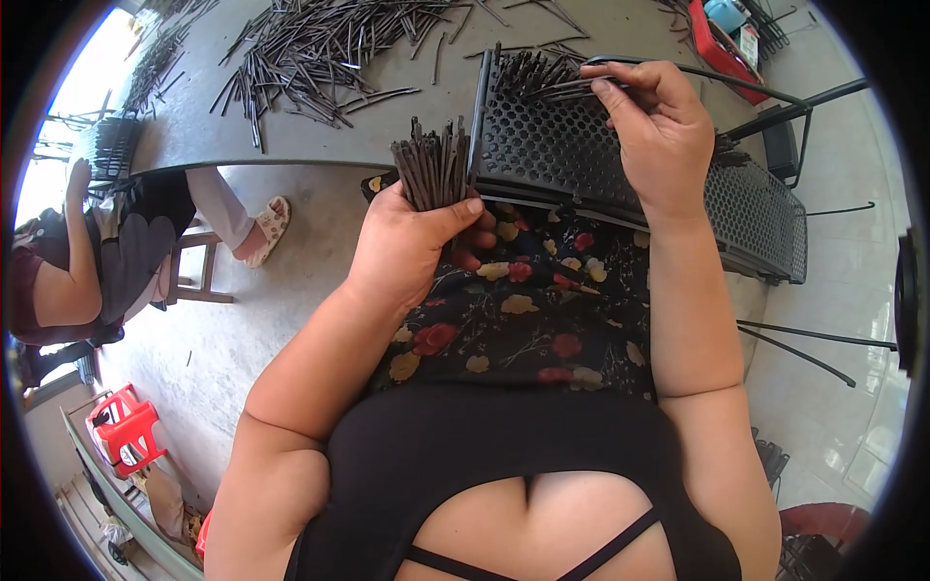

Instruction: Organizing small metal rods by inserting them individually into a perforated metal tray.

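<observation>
Far left, another person sits on a small wooden stool [199,276] beside the grey tabletop [291,136], one hand up on a black perforated rack [108,145] of their own. Lower down there's a red plastic stool [126,426] on the floor.

Moving in – a big loose heap of thin dark metal rods [320,48] is spread across the tabletop, within easy reach. The left hand [412,242] has its fingers wrapped tight around a bundle of the same dark rods [434,165], held upright with the ends fanned out, probably so single ones can be pulled off the top.

To the right, a black perforated plastic tray with honeycomb holes [562,145] leans from the lap up against the tabletop edge – tilted toward the person, so the holes face them. A few rods already stand in its top corner. The right hand [659,126] rests on the upper rim, fingers pinching a few rods [567,89] at those holes.

Top right there's a red plastic bin [722,48], contents too small to tell.
</observation>
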Demonstrator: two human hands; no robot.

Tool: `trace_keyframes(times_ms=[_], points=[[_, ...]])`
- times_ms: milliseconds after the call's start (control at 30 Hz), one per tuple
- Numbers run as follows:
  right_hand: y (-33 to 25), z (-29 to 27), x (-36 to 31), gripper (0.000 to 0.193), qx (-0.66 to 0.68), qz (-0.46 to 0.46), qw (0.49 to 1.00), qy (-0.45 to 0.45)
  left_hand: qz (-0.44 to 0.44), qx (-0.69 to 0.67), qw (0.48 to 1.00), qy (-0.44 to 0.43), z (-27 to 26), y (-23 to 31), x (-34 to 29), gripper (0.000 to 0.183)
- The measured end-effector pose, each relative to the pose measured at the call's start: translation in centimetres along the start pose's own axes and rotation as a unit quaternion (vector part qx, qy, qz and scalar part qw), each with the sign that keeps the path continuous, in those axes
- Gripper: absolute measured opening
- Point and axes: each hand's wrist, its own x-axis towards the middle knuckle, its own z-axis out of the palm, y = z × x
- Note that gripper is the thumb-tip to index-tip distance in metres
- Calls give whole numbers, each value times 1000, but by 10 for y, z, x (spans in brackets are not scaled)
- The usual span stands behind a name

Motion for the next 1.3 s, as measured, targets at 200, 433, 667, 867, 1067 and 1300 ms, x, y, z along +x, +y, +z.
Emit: trace_keyframes(times_ms=[200,433,667,867,1067,1300], points=[[1,2,3,7,-18,26,999,27,2,-1,1000,3,0,0,2,12],[8,13,14,9,-119,-96,982,-107,2,10,1000,-2,0,-3,2,10],[18,18,22,15,-127,-81,983,-106,-3,14,1000,7,-1,-3,3,12],[20,12,28,18,-212,-200,948,-127,-10,22,1000,9,5,-3,4,10],[20,13,25,16,-217,-168,956,-105,-3,25,1000,9,6,-2,3,10],[0,14,16,15,-277,-207,929,-130,-3,14,1000,-8,6,-2,0,9]])
